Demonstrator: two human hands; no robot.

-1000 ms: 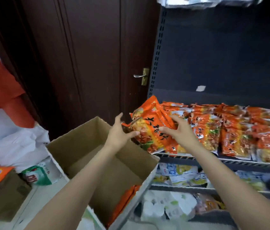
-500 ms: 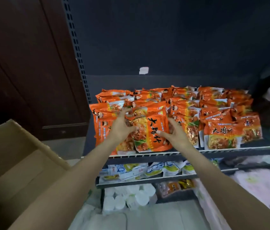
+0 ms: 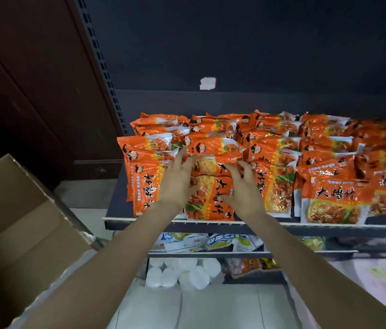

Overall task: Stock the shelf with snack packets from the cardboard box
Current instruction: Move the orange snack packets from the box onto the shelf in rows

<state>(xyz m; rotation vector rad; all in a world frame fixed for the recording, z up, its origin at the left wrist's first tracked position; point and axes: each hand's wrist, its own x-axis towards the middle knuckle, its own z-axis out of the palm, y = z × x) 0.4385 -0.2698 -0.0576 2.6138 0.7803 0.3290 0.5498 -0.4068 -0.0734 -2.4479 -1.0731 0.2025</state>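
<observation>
Several orange snack packets [image 3: 279,138] lie in overlapping rows on the dark shelf [image 3: 329,227]. One orange packet [image 3: 211,193] lies flat at the shelf's front, left of centre. My left hand [image 3: 177,184] rests on its left side with fingers spread and nearly straight. My right hand [image 3: 244,188] rests on its right side, fingers spread and slightly bent. Neither hand grips it. The open cardboard box [image 3: 21,222] stands at the lower left; its inside is mostly out of sight.
Below the shelf, a lower shelf holds white and yellow packets [image 3: 206,241]. White rolls [image 3: 182,271] sit under that. A perforated upright [image 3: 99,65] and a dark wooden door [image 3: 26,91] stand to the left. Pale floor tiles [image 3: 199,307] lie below.
Both hands carried the orange packet from over the box to the shelf, laid it on the front row, and loosened their grip. The view turned right, away from the box.
</observation>
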